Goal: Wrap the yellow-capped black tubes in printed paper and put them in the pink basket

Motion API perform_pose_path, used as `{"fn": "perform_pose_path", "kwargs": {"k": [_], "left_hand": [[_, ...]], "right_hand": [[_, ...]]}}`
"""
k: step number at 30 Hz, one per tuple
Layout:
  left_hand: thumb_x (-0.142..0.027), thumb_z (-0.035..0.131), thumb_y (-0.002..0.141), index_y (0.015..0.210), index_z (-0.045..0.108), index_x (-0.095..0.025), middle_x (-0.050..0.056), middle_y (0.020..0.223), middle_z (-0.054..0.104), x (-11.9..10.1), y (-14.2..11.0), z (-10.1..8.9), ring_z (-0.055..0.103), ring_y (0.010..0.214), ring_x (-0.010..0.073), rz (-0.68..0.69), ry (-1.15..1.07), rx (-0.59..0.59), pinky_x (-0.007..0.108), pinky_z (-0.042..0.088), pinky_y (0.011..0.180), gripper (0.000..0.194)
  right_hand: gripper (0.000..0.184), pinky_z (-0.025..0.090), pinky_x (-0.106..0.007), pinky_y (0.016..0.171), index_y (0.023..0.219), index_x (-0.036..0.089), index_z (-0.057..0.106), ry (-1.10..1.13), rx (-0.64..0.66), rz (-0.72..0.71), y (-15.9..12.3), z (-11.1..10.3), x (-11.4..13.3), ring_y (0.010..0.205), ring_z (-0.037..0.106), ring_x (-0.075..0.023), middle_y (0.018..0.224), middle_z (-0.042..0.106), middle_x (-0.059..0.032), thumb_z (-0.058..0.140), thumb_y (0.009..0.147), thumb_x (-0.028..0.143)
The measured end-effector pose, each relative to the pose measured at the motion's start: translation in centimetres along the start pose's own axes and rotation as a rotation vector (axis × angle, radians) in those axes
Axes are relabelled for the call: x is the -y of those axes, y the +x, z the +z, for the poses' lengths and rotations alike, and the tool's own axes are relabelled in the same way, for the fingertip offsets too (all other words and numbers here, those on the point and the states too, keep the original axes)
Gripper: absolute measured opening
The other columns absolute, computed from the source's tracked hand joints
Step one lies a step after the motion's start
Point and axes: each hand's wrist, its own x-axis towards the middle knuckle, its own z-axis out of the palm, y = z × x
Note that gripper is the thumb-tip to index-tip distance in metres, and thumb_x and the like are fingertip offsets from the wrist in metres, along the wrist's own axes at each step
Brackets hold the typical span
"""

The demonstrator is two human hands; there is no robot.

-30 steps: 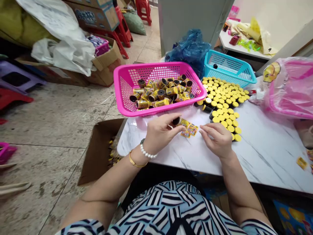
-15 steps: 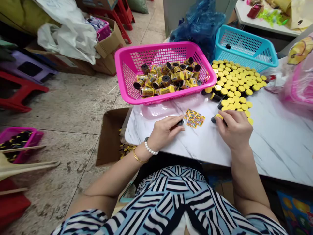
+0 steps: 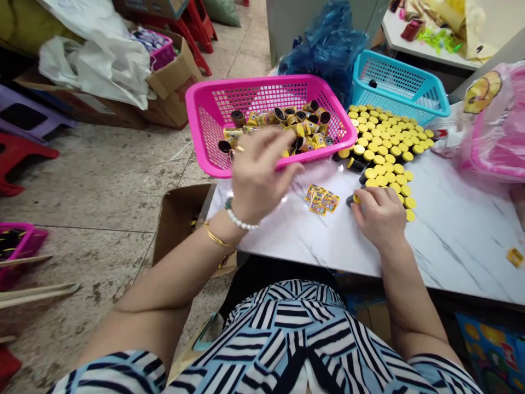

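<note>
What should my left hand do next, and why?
Probably pick up one tube from the pink basket. The left hand, blurred but apparently open, is right above it, with loose tubes within reach. The right hand already has its fingers on a yellow-capped tube, beside the printed packets.

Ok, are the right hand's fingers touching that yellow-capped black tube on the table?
Touching: the head view shows the right hand with its fingers resting on the yellow-capped black tube, no gap between them.
</note>
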Motion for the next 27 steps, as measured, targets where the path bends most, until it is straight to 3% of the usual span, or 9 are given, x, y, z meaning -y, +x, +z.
{"fn": "perform_pose_path", "kwargs": {"k": [3,7,10,13,16,19,23,25,27], "left_hand": [[-0.041,0.067,0.100,0.103,0.081,-0.023,0.007,0.097,0.075,-3.2,-3.0,3.9,0.066,0.087,0.0221,0.141,-0.109,0.298,0.042,0.056,0.087,0.023],[-0.027,0.070,0.097,0.091,0.082,-0.018,0.010,0.091,0.073,-4.7,-4.3,8.2,0.066,0.088,0.0239,-0.008,-0.029,0.604,0.040,0.053,0.084,0.017],[-0.023,0.068,0.097,0.089,0.080,-0.015,0.012,0.091,0.072,-4.3,-4.2,9.6,0.066,0.091,0.0252,-0.027,0.020,0.680,0.037,0.051,0.081,0.017],[-0.020,0.063,0.099,0.085,0.076,-0.012,0.012,0.089,0.071,-4.4,-4.2,8.6,0.065,0.086,0.0230,0.015,0.045,0.623,0.036,0.051,0.079,0.021],[-0.024,0.061,0.102,0.089,0.075,-0.015,0.010,0.089,0.071,-5.4,-5.1,5.7,0.064,0.084,0.0205,0.058,-0.024,0.417,0.034,0.052,0.079,0.021],[-0.023,0.067,0.100,0.101,0.075,-0.021,0.007,0.090,0.073,-6.7,-7.0,2.6,0.063,0.081,0.0186,0.141,-0.122,0.230,0.032,0.052,0.075,0.008],[-0.012,0.071,0.095,0.121,0.071,-0.024,0.006,0.096,0.076,-8.2,-9.8,1.0,0.066,0.082,0.0175,0.236,-0.272,0.218,0.032,0.056,0.075,0.029],[-0.014,0.074,0.093,0.121,0.072,-0.023,0.007,0.098,0.077,-8.9,-10.6,0.7,0.068,0.084,0.0177,0.126,-0.320,0.205,0.032,0.058,0.076,0.029],[-0.018,0.077,0.093,0.110,0.074,-0.022,0.006,0.094,0.076,-9.7,-10.7,0.5,0.067,0.079,0.0159,-0.097,-0.379,0.187,0.030,0.058,0.072,0.018]], "right_hand": [[0.022,0.049,-0.041,0.087,0.116,0.022,0.075,0.049,0.020,-0.049,0.0,-0.3,0.9,0.099,0.059,-0.0274,0.108,0.075,-0.0091,0.064,0.097,0.026],[0.025,0.051,-0.040,0.085,0.119,0.022,0.075,0.071,0.031,-0.056,-0.4,0.0,1.6,0.094,0.060,-0.0265,0.110,0.075,-0.0099,0.062,0.098,0.023],[0.027,0.054,-0.043,0.088,0.122,0.023,0.075,0.124,-0.020,-0.020,-0.9,0.1,1.7,0.099,0.064,-0.0278,0.123,0.075,-0.0124,0.065,0.097,0.024],[0.026,0.058,-0.045,0.090,0.120,0.026,0.076,0.288,-0.191,0.070,-2.0,-0.6,2.5,0.100,0.070,-0.0278,0.119,0.077,-0.0117,0.070,0.094,0.024],[0.015,0.061,-0.041,0.079,0.109,0.028,0.078,0.558,-0.296,0.297,-3.7,-2.0,4.4,0.086,0.073,-0.0240,0.099,0.080,-0.0072,0.071,0.095,0.025],[0.020,0.059,-0.035,0.069,0.105,0.025,0.080,0.909,-0.119,0.504,-5.1,-2.7,6.5,0.078,0.072,-0.0208,0.092,0.079,-0.0064,0.066,0.101,0.038],[0.030,0.053,-0.028,0.058,0.091,0.020,0.080,1.295,0.078,0.695,-5.6,-1.9,8.5,0.065,0.065,-0.0153,0.080,0.075,-0.0028,0.070,0.098,0.047],[0.031,0.048,-0.026,0.055,0.079,0.019,0.075,1.316,0.042,0.792,-5.5,-1.4,9.1,0.059,0.057,-0.0121,0.070,0.069,0.0008,0.074,0.095,0.046],[0.033,0.044,-0.026,0.055,0.075,0.019,0.070,1.265,-0.051,0.835,-5.5,-1.1,9.5,0.057,0.051,-0.0110,0.065,0.062,0.0027,0.073,0.096,0.045]]}}
